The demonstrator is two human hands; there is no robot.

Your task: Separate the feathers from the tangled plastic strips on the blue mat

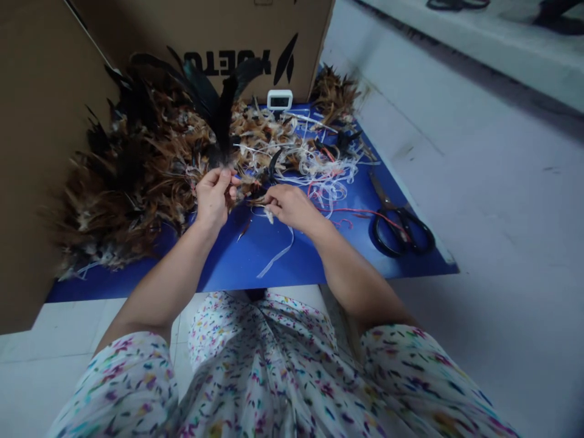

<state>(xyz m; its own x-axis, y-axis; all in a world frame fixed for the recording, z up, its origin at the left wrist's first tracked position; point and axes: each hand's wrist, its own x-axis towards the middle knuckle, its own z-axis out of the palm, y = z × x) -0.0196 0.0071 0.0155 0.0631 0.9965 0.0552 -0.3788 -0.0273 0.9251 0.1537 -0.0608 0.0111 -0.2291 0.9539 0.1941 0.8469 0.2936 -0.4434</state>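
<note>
My left hand [216, 193] is closed around the base of a bunch of long black feathers [222, 109], which fan upward from the fingers. To its right, my right hand [292, 205] is pinched at the near edge of the pile, with small brown feathers [258, 198] at its fingertips; whether it grips one I cannot make out. A large heap of brown feathers [155, 152] spreads behind and to the left of both hands. Tangled white string [331, 191] with some red strands lies to the right of my right hand.
Black-handled scissors [401, 231] lie at the right of the blue tabletop [228, 261]. A small white digital display [280, 100] stands at the back before a cardboard box [228, 36]. Another brown feather bunch [335, 94] sits back right. A white strip [277, 255] trails toward the front edge.
</note>
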